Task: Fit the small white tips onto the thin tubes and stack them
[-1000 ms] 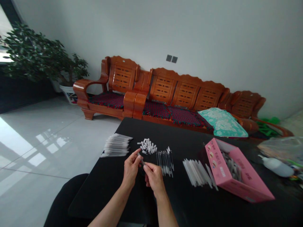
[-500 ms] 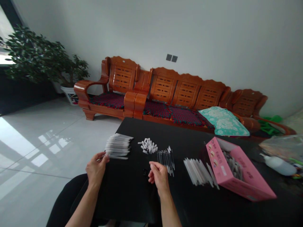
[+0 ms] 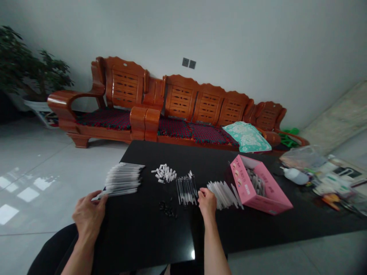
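Note:
My left hand [image 3: 88, 214] rests at the black table's [image 3: 143, 236] left edge, its fingertips pinched on the near end of a white pen at the front of a stack of white pens [image 3: 123, 178]. My right hand [image 3: 207, 202] lies further right with curled fingers, its fingertips between a bunch of thin refills [image 3: 186, 189] and a pile of white tubes [image 3: 225, 193]. What those fingers pinch is hidden. Small black parts [image 3: 168, 209] lie between my hands, and a heap of white caps [image 3: 164, 173] sits behind them.
An open pink box [image 3: 259, 187] holding several grey pieces stands right of the tubes. Beyond it are a white bottle [image 3: 295, 175], a plastic bag [image 3: 304, 156] and loose clutter. A wooden sofa [image 3: 177, 107] runs behind the table, with a potted plant [image 3: 25, 72] at far left.
My hands parted: the left carried a pen from the middle to the stack at left, the right moved right to the refills and tubes. The view has swung to the right.

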Tool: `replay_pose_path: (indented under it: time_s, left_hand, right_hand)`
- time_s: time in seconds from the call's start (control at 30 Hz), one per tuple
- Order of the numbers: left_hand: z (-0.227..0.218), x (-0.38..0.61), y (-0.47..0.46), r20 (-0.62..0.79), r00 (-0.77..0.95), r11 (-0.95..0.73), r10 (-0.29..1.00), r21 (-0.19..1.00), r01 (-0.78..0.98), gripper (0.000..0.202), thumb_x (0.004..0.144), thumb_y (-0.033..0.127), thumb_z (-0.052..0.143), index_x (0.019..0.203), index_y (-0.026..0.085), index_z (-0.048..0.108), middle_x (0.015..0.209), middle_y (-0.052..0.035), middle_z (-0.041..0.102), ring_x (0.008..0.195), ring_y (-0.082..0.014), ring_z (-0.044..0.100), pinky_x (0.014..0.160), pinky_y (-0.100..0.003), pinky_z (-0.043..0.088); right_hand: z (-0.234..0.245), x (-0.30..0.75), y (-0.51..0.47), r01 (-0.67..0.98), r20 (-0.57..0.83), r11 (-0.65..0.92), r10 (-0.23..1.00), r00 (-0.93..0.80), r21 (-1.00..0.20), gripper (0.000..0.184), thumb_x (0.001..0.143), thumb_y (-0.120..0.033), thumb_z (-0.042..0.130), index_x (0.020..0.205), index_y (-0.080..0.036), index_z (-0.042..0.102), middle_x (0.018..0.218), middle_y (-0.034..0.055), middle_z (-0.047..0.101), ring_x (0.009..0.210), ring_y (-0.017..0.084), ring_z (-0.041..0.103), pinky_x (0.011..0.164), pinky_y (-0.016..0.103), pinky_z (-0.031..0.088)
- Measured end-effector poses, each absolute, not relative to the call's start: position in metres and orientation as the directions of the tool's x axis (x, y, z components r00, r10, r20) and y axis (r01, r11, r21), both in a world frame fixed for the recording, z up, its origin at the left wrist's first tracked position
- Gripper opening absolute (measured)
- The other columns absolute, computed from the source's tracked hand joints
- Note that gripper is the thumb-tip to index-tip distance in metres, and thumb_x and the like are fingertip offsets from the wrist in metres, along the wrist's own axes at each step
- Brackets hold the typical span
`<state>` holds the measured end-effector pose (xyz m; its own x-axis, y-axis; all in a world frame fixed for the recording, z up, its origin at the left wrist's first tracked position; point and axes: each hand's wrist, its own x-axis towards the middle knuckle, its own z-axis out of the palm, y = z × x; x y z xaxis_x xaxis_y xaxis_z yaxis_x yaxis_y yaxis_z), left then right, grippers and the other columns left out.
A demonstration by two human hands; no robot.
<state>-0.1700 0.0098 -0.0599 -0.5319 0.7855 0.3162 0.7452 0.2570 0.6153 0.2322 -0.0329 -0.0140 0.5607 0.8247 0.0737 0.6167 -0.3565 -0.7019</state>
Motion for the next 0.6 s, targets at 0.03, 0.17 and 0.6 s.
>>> replay_pose_path:
  time_s: [0.03,0.17,0.6]
  left_hand:
    - [-0.057,-0.168,0.009,0.339,-0.534,0.24,0.775,0.623,0.745,0.041,0.079,0.051,0.051,0.101,0.02,0.067,0.072,-0.0047,0.061,0.093,-0.0286,0.06,0.081,-0.038,0.045]
    - [-0.037,-0.15,0.004,0.418,-0.534,0.16,0.735,0.659,0.735,0.039,0.081,0.049,0.049,0.105,0.022,0.066,0.075,-0.0032,0.059,0.091,-0.0264,0.06,0.084,-0.036,0.045]
    - [-0.017,-0.104,0.001,0.413,-0.38,-0.006,0.827,0.683,0.73,0.03,0.084,0.038,0.048,0.102,0.021,0.066,0.098,-0.0045,0.063,0.069,-0.0173,0.061,0.072,-0.029,0.045]
  right_hand:
    - [-0.013,0.245,-0.034,0.687,0.121,-0.452,0.781,0.613,-0.569,0.03,0.082,-0.027,0.05,0.102,-0.015,0.07,0.083,0.0122,0.072,0.074,0.023,0.068,0.059,0.028,0.049]
    - [-0.013,0.275,-0.038,0.708,0.121,-0.656,0.706,0.698,-0.261,0.03,0.084,-0.023,0.05,0.108,-0.016,0.066,0.09,0.0163,0.072,0.084,0.029,0.067,0.065,0.035,0.048]
    - [-0.01,0.274,-0.037,0.683,0.024,-0.688,0.7,0.714,-0.246,0.019,0.08,-0.021,0.056,0.094,-0.014,0.068,0.091,0.017,0.071,0.085,0.031,0.067,0.066,0.037,0.047]
